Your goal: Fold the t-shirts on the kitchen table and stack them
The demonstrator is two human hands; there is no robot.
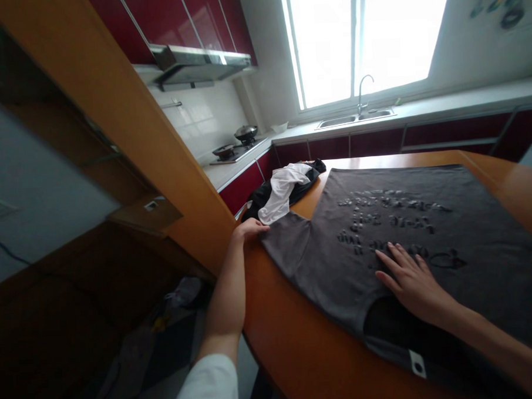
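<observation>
We observe a grey T-shirt (426,233) spread flat, print up, on the orange table (299,351); our right hand (410,278) lies on it palm down, fingers spread wide, holding nothing; our left hand (249,228) — at ten o'clock from the right — pinches the sleeve (290,245) edge; a black-and-white clothes pile (283,190) sits at twelve o'clock from that hand.

Dark printed lettering runs in several lines across the chest of the grey T-shirt (426,228) spread on the worktop (308,350), upside down and too blurred to read.
</observation>
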